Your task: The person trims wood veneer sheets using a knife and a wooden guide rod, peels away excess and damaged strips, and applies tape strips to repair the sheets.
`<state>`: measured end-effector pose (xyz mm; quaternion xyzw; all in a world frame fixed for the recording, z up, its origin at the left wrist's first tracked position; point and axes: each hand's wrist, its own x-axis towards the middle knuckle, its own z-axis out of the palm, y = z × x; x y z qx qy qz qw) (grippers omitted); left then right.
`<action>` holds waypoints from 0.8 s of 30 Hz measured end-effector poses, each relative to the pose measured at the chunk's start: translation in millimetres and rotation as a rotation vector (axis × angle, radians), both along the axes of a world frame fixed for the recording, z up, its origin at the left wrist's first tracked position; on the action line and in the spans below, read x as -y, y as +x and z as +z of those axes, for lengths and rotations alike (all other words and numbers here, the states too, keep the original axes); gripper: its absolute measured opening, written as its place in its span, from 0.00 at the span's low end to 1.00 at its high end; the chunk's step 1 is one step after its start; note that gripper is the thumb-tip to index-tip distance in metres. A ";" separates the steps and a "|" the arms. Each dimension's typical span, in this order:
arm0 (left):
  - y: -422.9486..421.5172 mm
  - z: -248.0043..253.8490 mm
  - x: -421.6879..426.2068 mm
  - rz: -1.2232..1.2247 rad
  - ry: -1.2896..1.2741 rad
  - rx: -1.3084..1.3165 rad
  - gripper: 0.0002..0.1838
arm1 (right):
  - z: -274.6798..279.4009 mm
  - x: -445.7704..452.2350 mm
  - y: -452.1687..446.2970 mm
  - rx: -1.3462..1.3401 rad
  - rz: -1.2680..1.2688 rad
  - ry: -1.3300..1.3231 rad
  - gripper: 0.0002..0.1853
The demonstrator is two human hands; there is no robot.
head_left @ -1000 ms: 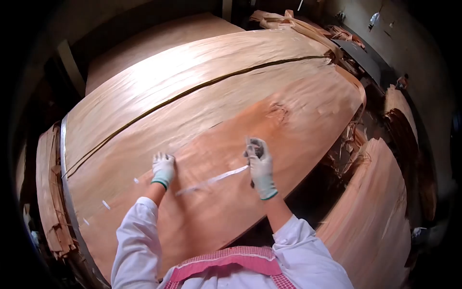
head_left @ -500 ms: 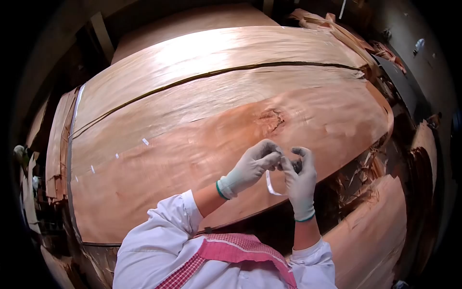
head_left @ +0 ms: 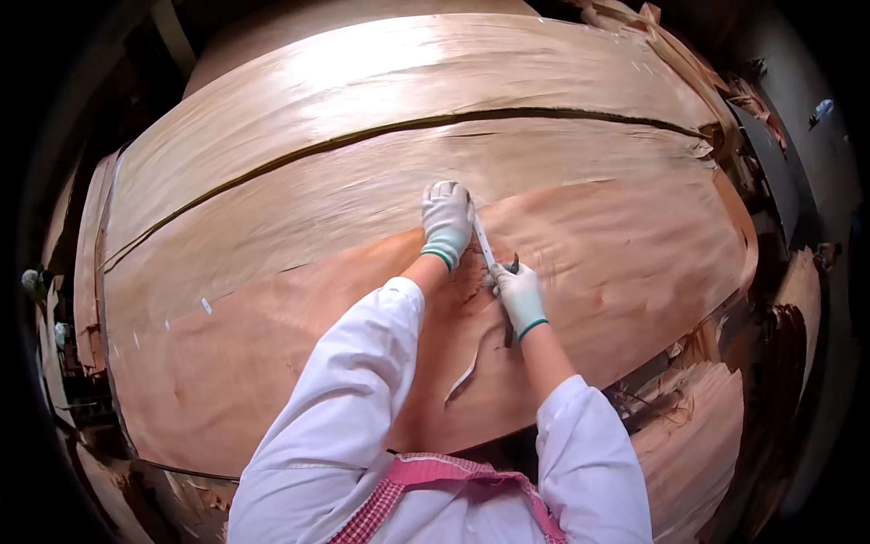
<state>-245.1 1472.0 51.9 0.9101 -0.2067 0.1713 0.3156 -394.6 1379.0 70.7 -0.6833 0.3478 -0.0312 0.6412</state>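
Note:
My left hand (head_left: 447, 222), in a white glove with a green cuff, presses flat on the wood veneer near the seam between a pale sheet (head_left: 362, 199) and a reddish sheet (head_left: 625, 245). A strip of white tape (head_left: 484, 239) runs from beside its fingers to my right hand (head_left: 518, 295). That gloved hand is closed on the tape and a dark tool, whose end shows at the fingertips. A loose tail of tape (head_left: 464, 376) hangs below. Around the knot in the reddish sheet, the surface is partly hidden by my hands.
Small tape pieces (head_left: 207, 306) lie along the seam at the left. A long dark gap (head_left: 362, 136) crosses the pale veneer farther back. Torn veneer stacks (head_left: 693, 444) stand at the lower right, with more veneer (head_left: 91, 263) at the left edge.
My hands have moved from a joined position near the front edge up to the seam. My left hand has let go of the tape end and flattened; the view has shifted too.

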 end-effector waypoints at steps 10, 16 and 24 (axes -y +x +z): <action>-9.5 -7.0 -6.9 -0.064 0.170 -0.215 0.27 | -13.5 72.1 29.6 0.037 0.449 -1.070 0.08; 4.6 7.9 46.0 -0.122 0.145 -0.190 0.28 | 16.7 177.5 73.4 0.000 0.067 -0.182 0.08; 14.0 -15.4 149.2 -0.612 0.356 0.022 0.25 | -33.1 211.3 84.8 -0.116 0.172 -0.303 0.08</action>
